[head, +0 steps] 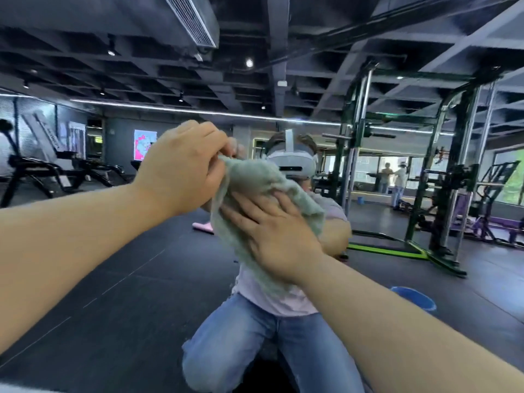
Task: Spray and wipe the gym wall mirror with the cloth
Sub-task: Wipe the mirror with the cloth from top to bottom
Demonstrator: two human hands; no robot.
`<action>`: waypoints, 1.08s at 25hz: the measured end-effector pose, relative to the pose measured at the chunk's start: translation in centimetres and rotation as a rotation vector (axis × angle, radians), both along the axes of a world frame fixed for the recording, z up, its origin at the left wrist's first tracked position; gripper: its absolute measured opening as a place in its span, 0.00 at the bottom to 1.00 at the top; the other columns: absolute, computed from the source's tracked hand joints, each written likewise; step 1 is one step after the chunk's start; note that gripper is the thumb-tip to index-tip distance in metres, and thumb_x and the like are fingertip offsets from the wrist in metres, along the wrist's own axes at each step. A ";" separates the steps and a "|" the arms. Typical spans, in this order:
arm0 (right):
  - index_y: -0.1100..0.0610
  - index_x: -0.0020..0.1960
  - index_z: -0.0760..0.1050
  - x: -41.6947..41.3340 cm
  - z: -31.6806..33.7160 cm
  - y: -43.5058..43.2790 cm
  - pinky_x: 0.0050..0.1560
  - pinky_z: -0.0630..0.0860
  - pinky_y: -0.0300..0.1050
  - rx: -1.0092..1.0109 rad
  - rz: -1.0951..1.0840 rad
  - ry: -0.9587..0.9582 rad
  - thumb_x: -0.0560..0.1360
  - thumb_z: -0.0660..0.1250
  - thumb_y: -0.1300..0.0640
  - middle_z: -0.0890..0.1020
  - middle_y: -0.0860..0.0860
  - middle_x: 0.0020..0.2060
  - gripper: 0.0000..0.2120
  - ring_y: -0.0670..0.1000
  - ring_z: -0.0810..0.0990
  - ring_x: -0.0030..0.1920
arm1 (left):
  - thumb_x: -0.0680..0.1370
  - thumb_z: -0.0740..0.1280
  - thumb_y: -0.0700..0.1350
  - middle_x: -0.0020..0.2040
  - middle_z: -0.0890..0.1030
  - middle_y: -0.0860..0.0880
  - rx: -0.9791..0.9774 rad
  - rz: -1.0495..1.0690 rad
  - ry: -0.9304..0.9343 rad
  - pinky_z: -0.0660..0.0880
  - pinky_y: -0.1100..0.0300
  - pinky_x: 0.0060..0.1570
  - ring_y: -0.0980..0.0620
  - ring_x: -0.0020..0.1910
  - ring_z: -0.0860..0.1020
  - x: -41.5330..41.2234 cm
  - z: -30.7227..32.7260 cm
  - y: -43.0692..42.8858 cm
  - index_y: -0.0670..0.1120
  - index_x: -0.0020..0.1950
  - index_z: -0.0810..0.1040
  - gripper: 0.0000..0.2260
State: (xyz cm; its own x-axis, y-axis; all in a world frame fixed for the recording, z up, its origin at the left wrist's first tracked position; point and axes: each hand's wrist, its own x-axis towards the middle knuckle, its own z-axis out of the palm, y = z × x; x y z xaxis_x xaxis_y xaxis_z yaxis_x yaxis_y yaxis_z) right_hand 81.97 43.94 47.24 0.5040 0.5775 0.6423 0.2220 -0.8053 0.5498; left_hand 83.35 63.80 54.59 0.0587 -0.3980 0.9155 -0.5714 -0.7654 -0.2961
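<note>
Both hands on the cloth against the mirror

The grey-green cloth (255,180) hangs crumpled against the gym wall mirror (113,279), around the middle of the glass in view and well above its lower edge. The left hand (184,168) pinches the cloth's top corner, fingers curled and closed on the fabric. The right hand (272,239) lies lower on the cloth, fingers straight and spread, palm pressed flat onto it. Both forearms reach in from the lower corners of the view.

In the glass, the reflected person kneels in jeans and a pale shirt, and the cloth covers much of the head. Reflected behind are a blue bucket (416,299) on the dark floor to the right, a black and green power rack (442,171) further back, and a pink object (202,226) low on the floor, just left of the cloth
</note>
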 end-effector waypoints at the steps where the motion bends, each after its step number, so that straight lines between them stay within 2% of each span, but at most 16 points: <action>1: 0.46 0.73 0.68 -0.1 0.1 -1.5 0.66 0.55 0.48 -0.069 -0.003 -0.009 0.73 0.54 0.50 0.71 0.45 0.71 0.28 0.50 0.74 0.66 | 0.72 0.56 0.42 0.41 0.78 0.44 0.017 0.022 0.004 0.73 0.46 0.42 0.42 0.40 0.73 0.3 -1.0 0.8 0.41 0.44 0.78 0.12; 2: 0.45 0.74 0.67 -0.1 1.3 -2.8 0.66 0.55 0.47 -0.075 -0.026 -0.057 0.74 0.54 0.50 0.70 0.44 0.71 0.27 0.50 0.74 0.66 | 0.71 0.56 0.42 0.40 0.78 0.44 0.029 0.037 0.009 0.72 0.46 0.42 0.42 0.39 0.73 0.7 -1.7 1.5 0.41 0.43 0.78 0.12; 4: 0.44 0.77 0.59 0.2 5.3 -3.3 0.69 0.49 0.47 0.120 -0.069 -0.165 0.78 0.52 0.49 0.61 0.44 0.76 0.26 0.50 0.65 0.73 | 0.71 0.55 0.42 0.40 0.78 0.44 0.020 0.052 0.025 0.71 0.46 0.41 0.42 0.39 0.73 1.5 -2.0 2.6 0.40 0.43 0.78 0.12; 6: 0.43 0.78 0.53 1.5 9.3 0.2 0.71 0.41 0.47 0.426 -0.078 -0.282 0.81 0.50 0.49 0.52 0.44 0.78 0.26 0.47 0.52 0.77 | 0.71 0.55 0.42 0.40 0.77 0.44 -0.029 0.049 0.035 0.71 0.48 0.42 0.42 0.40 0.73 1.8 -1.4 3.9 0.40 0.44 0.78 0.13; 8: 0.42 0.78 0.48 3.2 9.8 6.2 0.71 0.37 0.48 0.501 -0.074 -0.259 0.82 0.49 0.50 0.46 0.45 0.79 0.26 0.46 0.46 0.78 | 0.72 0.55 0.42 0.41 0.77 0.44 -0.110 0.042 0.026 0.70 0.50 0.44 0.42 0.41 0.72 1.8 -1.0 5.5 0.41 0.44 0.78 0.13; 10: 0.43 0.79 0.49 4.5 6.4 10.8 0.71 0.36 0.50 0.305 0.019 -0.155 0.81 0.51 0.51 0.48 0.46 0.79 0.27 0.48 0.49 0.78 | 0.72 0.55 0.42 0.42 0.77 0.44 -0.151 0.060 0.016 0.69 0.51 0.44 0.43 0.42 0.72 1.7 -1.7 7.2 0.41 0.45 0.78 0.13; 12: 0.44 0.77 0.57 4.8 1.9 10.7 0.72 0.42 0.51 0.023 0.064 -0.067 0.79 0.52 0.51 0.58 0.46 0.77 0.26 0.49 0.59 0.76 | 0.72 0.55 0.41 0.42 0.77 0.44 -0.087 0.072 0.001 0.71 0.47 0.44 0.42 0.42 0.73 1.5 -3.1 7.9 0.41 0.44 0.78 0.12; 14: 0.45 0.74 0.65 3.4 0.8 6.7 0.70 0.51 0.50 -0.071 0.042 -0.061 0.77 0.53 0.50 0.67 0.46 0.73 0.25 0.51 0.70 0.70 | 0.72 0.55 0.40 0.41 0.77 0.44 -0.017 0.040 -0.015 0.71 0.48 0.43 0.42 0.40 0.72 1.6 -4.2 7.5 0.41 0.43 0.78 0.12; 15: 0.45 0.75 0.64 2.8 2.2 4.0 0.69 0.51 0.49 -0.060 0.000 -0.126 0.77 0.53 0.49 0.67 0.46 0.73 0.25 0.52 0.70 0.70 | 0.72 0.55 0.40 0.40 0.77 0.44 -0.006 0.020 -0.020 0.70 0.49 0.43 0.43 0.39 0.71 1.6 -4.0 7.1 0.40 0.43 0.78 0.12; 16: 0.44 0.77 0.59 2.2 4.5 1.5 0.70 0.49 0.49 0.007 -0.058 -0.186 0.79 0.52 0.48 0.63 0.46 0.76 0.26 0.52 0.66 0.72 | 0.72 0.55 0.40 0.40 0.77 0.44 -0.011 0.000 -0.023 0.69 0.51 0.44 0.43 0.39 0.71 1.7 -3.3 6.6 0.40 0.43 0.78 0.12; 18: 0.43 0.79 0.48 1.0 10.6 -1.3 0.73 0.42 0.52 0.350 -0.161 -0.270 0.82 0.47 0.47 0.50 0.47 0.79 0.26 0.51 0.52 0.78 | 0.72 0.55 0.40 0.41 0.77 0.43 -0.049 -0.034 -0.027 0.68 0.53 0.45 0.44 0.40 0.70 1.6 -1.6 5.4 0.39 0.44 0.78 0.13; 20: 0.44 0.79 0.44 1.5 11.9 1.1 0.74 0.40 0.54 0.563 -0.206 -0.315 0.82 0.47 0.48 0.45 0.48 0.79 0.27 0.49 0.45 0.78 | 0.72 0.54 0.40 0.41 0.77 0.43 -0.077 -0.060 -0.039 0.67 0.55 0.45 0.45 0.41 0.70 1.4 -1.1 4.7 0.39 0.43 0.78 0.13; 21: 0.44 0.79 0.47 2.0 10.1 2.8 0.74 0.41 0.55 0.523 -0.197 -0.311 0.81 0.48 0.49 0.48 0.49 0.79 0.27 0.50 0.48 0.78 | 0.72 0.54 0.40 0.41 0.77 0.43 -0.086 -0.076 -0.046 0.66 0.56 0.45 0.46 0.40 0.69 1.3 -1.3 4.2 0.39 0.43 0.78 0.13; 23: 0.45 0.77 0.57 2.2 4.4 3.6 0.72 0.46 0.54 0.164 -0.078 -0.176 0.79 0.53 0.49 0.59 0.49 0.77 0.27 0.51 0.60 0.75 | 0.72 0.55 0.39 0.41 0.78 0.44 -0.089 -0.095 -0.042 0.67 0.56 0.45 0.46 0.40 0.69 0.8 -1.9 3.1 0.40 0.43 0.78 0.12; 25: 0.44 0.76 0.60 -0.3 0.5 -1.9 0.70 0.51 0.52 -0.108 -0.082 -0.049 0.77 0.55 0.48 0.65 0.46 0.74 0.27 0.51 0.68 0.71 | 0.72 0.55 0.39 0.40 0.77 0.44 -0.031 -0.127 -0.039 0.68 0.54 0.44 0.46 0.40 0.69 0.1 -2.2 1.2 0.41 0.42 0.78 0.11; 27: 0.42 0.78 0.51 -2.8 2.6 -9.5 0.71 0.52 0.53 0.030 -0.217 -0.156 0.79 0.52 0.47 0.60 0.47 0.76 0.27 0.53 0.65 0.73 | 0.71 0.56 0.40 0.40 0.77 0.45 0.017 -0.167 -0.045 0.67 0.54 0.43 0.47 0.40 0.68 -0.1 -2.4 -1.3 0.42 0.42 0.77 0.10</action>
State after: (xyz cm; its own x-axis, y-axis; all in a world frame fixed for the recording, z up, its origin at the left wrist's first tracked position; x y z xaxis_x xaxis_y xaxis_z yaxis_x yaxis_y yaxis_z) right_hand 79.19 34.42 49.81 0.5074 0.4459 0.7374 -0.0438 -0.8412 0.5389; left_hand 83.25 62.51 52.14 -0.0504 -0.4146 0.9086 -0.6761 -0.6554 -0.3366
